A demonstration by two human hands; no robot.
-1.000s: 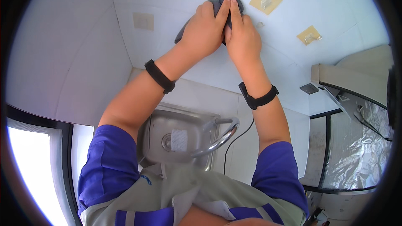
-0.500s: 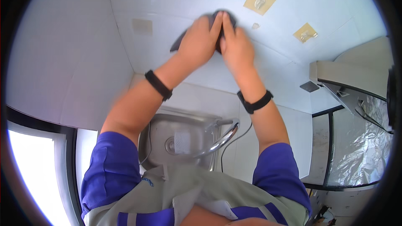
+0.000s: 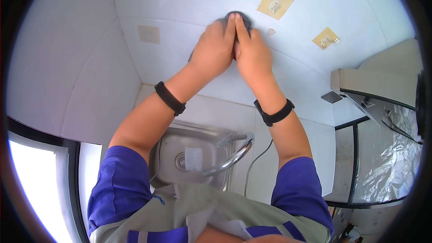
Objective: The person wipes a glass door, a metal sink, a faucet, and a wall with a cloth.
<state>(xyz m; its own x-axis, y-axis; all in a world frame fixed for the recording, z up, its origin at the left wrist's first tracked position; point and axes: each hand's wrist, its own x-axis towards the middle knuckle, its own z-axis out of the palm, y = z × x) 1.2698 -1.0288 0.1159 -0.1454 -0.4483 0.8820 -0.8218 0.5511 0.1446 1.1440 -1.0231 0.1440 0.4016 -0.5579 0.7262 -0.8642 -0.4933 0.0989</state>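
A smooth white wall (image 3: 306, 91) rises behind a dull metal sink (image 3: 171, 146). The left hand (image 3: 213, 48) and right hand (image 3: 253, 56) meet above the wall's lower edge, each grip closed over a bunched, dark grey cloth (image 3: 245, 20) against it.

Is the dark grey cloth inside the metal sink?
No: the left hand and right hand press the cloth to the white wall.

Hands (image 3: 213, 48) mostly hide a dark cloth (image 3: 245, 20), perhaps folded; the shirt (image 3: 202, 209) partly covers the sink (image 3: 171, 147).
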